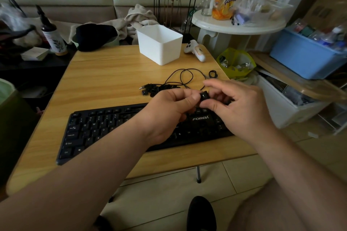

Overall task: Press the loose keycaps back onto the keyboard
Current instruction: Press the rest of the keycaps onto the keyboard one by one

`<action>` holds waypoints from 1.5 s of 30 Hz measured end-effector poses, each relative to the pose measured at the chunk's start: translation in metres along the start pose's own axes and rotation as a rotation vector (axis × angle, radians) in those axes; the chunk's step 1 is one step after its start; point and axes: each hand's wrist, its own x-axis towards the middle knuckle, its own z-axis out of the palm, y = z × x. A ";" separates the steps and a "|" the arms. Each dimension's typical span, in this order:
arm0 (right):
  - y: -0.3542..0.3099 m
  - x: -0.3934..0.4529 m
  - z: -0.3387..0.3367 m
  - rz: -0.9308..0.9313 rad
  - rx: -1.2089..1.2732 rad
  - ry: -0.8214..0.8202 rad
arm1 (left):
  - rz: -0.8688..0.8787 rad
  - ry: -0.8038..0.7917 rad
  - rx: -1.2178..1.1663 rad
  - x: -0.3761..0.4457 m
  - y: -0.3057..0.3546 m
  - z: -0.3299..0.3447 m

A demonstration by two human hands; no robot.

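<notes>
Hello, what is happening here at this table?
A person sits at a wooden table and puts a black keyboard back together. Both hands, left and right, hold one black keycap between the fingers, above the keyboard's right part. It is not pressed on yet. A pile of loose keycaps waits behind the keyboard, near a coiled cable and a white bin.

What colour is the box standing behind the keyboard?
White, plain all over; the box shows best in the head view.
</notes>
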 end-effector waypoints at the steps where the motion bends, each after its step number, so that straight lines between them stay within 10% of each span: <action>1: 0.000 0.001 0.000 -0.002 0.013 0.003 | -0.005 -0.017 -0.038 -0.001 0.001 0.002; 26: -0.005 0.003 0.000 -0.087 0.081 0.206 | -0.182 -0.306 -0.562 -0.004 0.005 0.013; 45: 0.005 -0.007 -0.006 -0.043 0.037 -0.048 | 0.189 -0.030 0.397 -0.001 0.005 -0.007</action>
